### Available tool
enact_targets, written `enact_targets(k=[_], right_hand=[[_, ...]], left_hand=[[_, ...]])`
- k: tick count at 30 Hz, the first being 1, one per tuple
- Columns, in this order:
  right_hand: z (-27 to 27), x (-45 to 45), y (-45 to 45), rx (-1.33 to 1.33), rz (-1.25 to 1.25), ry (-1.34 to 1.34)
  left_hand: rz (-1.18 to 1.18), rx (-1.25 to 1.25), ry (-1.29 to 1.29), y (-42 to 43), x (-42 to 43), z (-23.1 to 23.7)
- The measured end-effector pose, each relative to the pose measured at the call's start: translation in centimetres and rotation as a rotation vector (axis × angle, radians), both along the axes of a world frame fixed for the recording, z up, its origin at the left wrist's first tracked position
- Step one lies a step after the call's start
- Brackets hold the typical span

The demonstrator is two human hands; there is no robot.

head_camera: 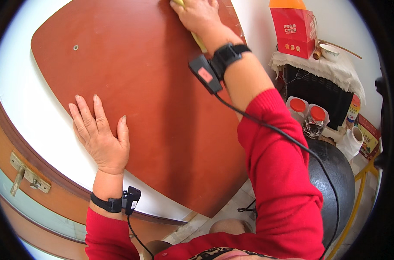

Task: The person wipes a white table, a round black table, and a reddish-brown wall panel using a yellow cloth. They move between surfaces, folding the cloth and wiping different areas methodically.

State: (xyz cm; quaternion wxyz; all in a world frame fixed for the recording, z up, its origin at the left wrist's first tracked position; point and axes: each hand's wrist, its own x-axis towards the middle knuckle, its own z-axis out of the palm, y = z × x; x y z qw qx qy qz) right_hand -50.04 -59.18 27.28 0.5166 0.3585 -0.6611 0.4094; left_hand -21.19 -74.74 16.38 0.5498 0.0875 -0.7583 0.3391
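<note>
A large reddish-brown board with a smooth surface fills the middle of the view, set against a white wall. My right hand presses a yellow cloth onto the board's far part; my palm and fingers cover much of the cloth. Lower down, my left hand rests on the board near its left edge, fingers spread, with nothing in it. Left of centre, a small round metal-rimmed hole or fitting shows in the board. Both wrists wear black straps with cabled devices.
A wooden door with a metal handle is at left. On the right, a cloth-covered black appliance carries a red paper bag and a bowl. Below are red-lidded jars, a plastic roll and a dark rounded object.
</note>
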Motion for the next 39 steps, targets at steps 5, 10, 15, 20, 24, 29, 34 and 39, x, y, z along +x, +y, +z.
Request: enact_targets(k=[5,10,15,20,24,29,34,39], right_hand=[[-3.8,0.1,-0.1,-0.044,-0.038,0.058],[-0.4,-0.4,-0.2,-0.003,-0.11,0.042],[-1.3,-0.7,-0.4,-0.012,-0.124,0.056],[-3.6,-0.9,-0.8,-0.028,-0.153,0.072],[-0.9,-1.0,-0.3,-0.031,-0.119,0.063],[-1.1,0.0,0.1,-0.028,-0.063,0.085],[-3.3,1.4,-0.6,-0.014,-0.101,0.084],[1.1,2.4,-1.0,0.001,-0.052,0.199]], left_hand=[[0.015,-0.02,0.007,0.0,0.0,0.0],[0.015,-0.023,-0.004,-0.1,0.0,0.0],[0.007,-0.024,0.004,0.0,-0.1,0.0],[0.01,-0.036,0.004,-0.1,-0.1,0.0],[0.01,-0.031,-0.002,-0.1,-0.1,0.0],[0.011,-0.035,0.003,0.0,-0.1,0.1],[0.011,-0.019,-0.004,0.1,-0.1,0.0],[0.015,-0.014,-0.003,0.0,0.0,0.0]])
